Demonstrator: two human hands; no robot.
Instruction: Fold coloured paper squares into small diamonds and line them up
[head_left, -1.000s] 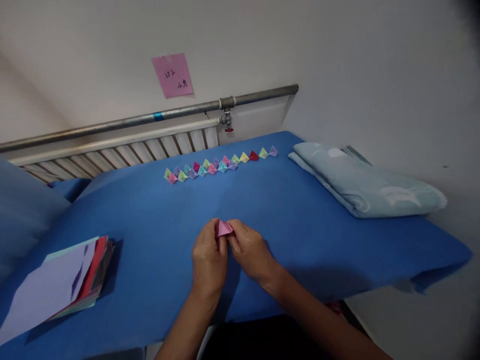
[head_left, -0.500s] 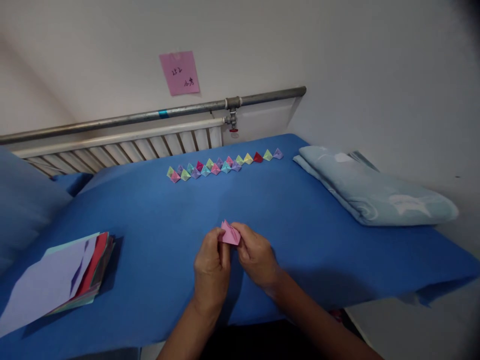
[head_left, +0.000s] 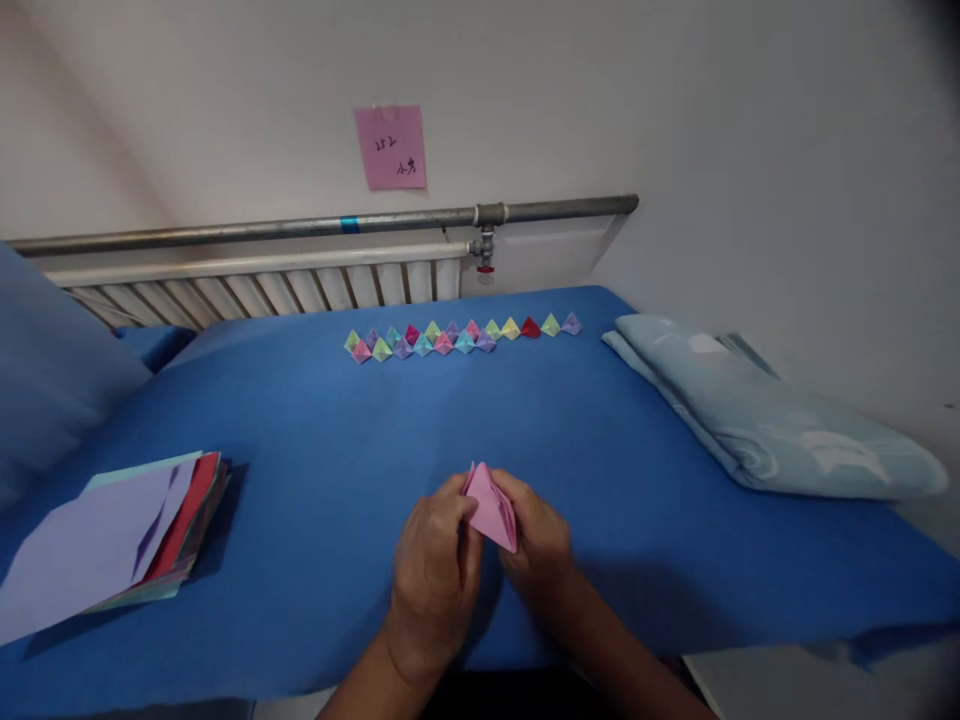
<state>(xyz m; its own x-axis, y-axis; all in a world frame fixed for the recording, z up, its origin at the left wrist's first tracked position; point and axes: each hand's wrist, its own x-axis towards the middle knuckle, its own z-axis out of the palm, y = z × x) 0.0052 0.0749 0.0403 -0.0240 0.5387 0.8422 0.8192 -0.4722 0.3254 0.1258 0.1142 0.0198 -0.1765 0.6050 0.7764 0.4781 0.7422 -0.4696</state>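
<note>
A pink folded paper piece [head_left: 492, 508], pointed at the top and layered along its right side, is held up between both hands near the front of the bed. My left hand [head_left: 436, 560] pinches its left edge, thumb on the near face. On the other side, my right hand [head_left: 541, 530] grips the right edge; some of its fingers are hidden behind the paper. Farther back, two rows of small folded paper shapes [head_left: 444, 343] in several colours lie on the blue sheet [head_left: 315, 440].
At the left lies a stack of coloured paper sheets [head_left: 97, 535], purple on top. A folded light-green blanket [head_left: 772, 420] is at the right. Behind the bed are a radiator [head_left: 300, 288], a metal pipe [head_left: 262, 233] and a pink note [head_left: 391, 148] on the wall.
The pink paper has been turned between my hands, so a taller pointed face now shows. My view has shifted slightly, and both hands appear a little lower and farther right.
</note>
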